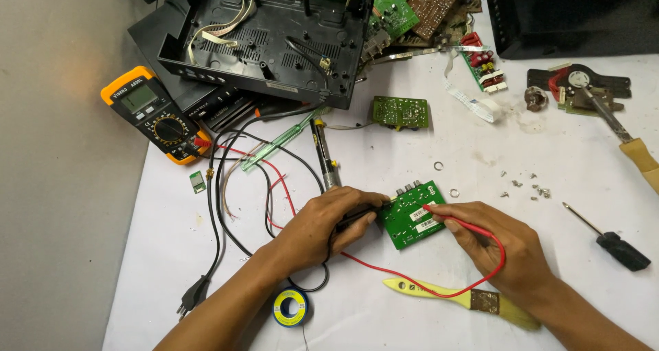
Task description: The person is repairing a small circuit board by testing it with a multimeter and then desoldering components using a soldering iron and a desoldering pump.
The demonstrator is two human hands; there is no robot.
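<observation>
green board (412,216) lies slanted, long axis rising rightward; left fingers (357,217) pinch black probe (358,217), right fingers (458,222) red probe (446,216), both on it

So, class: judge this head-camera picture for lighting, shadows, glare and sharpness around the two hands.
Head view: soft, even light with a warm patch on the grey floor at far left; faint shadows under the left hand and right hand; no strong glare on the green circuit board, whose labels stay crisp; the multimeter is sharp too; the brush bristles look slightly soft near the bottom edge.
</observation>
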